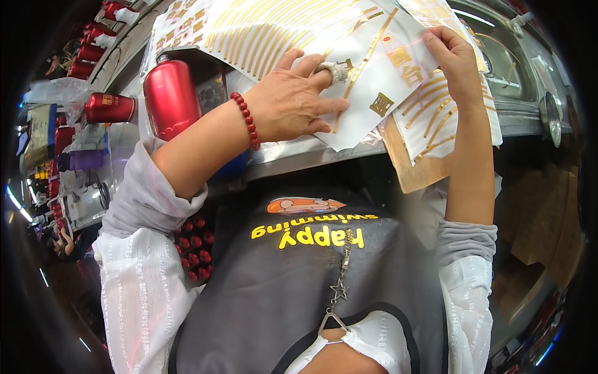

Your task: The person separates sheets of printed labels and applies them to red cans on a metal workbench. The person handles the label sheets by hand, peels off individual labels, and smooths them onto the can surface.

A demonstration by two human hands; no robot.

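Note:
My left hand (289,100) lies flat on a white sheet (367,68) printed with gold stripes and gold square marks; one finger is wrapped in white tape and a red bead bracelet (246,121) circles the wrist. My right hand (453,59) pinches the sheet's far right edge between thumb and fingers. More gold-striped sheets (436,118) lie underneath, on a wooden board (414,171).
A red metal bottle (169,96) stands just left of my left forearm. More red bottles (109,107) line the bench at far left. A steel sink (507,75) with a round drain sits right of the sheets. Cardboard boxes (542,218) stand lower right.

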